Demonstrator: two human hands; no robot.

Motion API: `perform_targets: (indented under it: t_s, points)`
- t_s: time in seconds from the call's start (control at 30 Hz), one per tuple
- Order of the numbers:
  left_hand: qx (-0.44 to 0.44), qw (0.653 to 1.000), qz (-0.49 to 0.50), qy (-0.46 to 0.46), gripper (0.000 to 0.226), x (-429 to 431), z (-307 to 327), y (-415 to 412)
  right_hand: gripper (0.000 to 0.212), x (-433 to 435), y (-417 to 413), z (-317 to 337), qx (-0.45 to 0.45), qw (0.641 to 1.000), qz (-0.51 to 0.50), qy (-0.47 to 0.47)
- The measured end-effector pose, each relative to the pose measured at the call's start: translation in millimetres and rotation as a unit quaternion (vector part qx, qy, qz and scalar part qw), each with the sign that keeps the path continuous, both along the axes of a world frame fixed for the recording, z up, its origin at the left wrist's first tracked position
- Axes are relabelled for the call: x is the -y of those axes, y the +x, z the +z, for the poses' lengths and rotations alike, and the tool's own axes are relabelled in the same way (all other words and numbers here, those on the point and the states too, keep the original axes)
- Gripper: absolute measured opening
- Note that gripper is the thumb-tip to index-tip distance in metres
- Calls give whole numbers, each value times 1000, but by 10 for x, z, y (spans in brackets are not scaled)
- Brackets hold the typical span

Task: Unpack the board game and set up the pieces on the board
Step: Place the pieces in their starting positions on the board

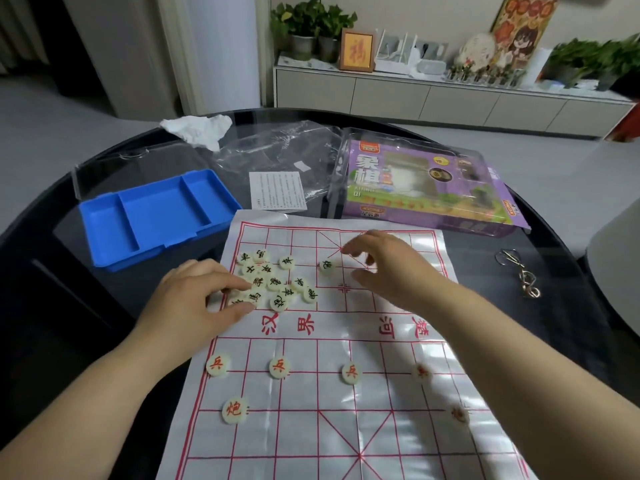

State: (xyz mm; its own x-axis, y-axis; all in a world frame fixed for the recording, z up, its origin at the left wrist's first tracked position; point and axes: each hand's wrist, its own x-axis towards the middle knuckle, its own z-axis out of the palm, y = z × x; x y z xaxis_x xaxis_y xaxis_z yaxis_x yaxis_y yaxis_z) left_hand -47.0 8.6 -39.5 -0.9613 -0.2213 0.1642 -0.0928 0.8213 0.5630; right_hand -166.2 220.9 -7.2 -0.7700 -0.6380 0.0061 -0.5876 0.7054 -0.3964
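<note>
The left hand [197,292] is pressing straight fingers onto the heap of black pieces [273,282] near the board's [311,427] far left corner. The right hand [384,268] is hovering over the board's far middle, fingers loosely curled and blurred; whether it is holding anything, I cannot tell. Across the near half, red pieces [280,367] are sitting

The left grip [204,292] and the right grip [388,268] are bare hands. On the left grip the thumbnail [248,308] shows, short and plain. Behind the grips the left forearm [86,386] and right forearm [519,358] run bare to the lower edge of view. The right grip's fingertips are blurred.
</note>
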Motion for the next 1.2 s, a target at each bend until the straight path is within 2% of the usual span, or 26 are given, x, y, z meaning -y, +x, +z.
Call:
perform_targets:
  t_s: [0.17, 0.47, 0.67, 0.83, 0.93, 1.1, 1.2]
  points:
    - [-5, 998, 14, 59, 30, 1, -103, 20, 47, 277, -60, -135, 23, 999, 19, 32]
    - [-5, 999, 6, 50, 29, 25, -141, -7, 31, 263, -42, -133, -4, 998, 26, 53]
    - [8, 999, 4, 44, 28, 23, -134, -18, 22, -304, -140, 38, -32, 998, -59, 5]
    - [19, 999, -1, 36, 30, 12, -120, -18, 23, -574, -215, -21, -14, 990, -133, 42]
    - [19, 999, 10, 46, 32, 5, -106, -7, 23, -609, -260, -64, 1, 987, -145, 68]
    - [28, 999, 6, 40, 33, -3, -72, -13, 23, -623, -265, -96, 17, 987, -148, 60]
    - [31, 999, -10, 20, 35, -13, 7, -44, 30, -603, -217, -69, 3, 989, -145, 42]
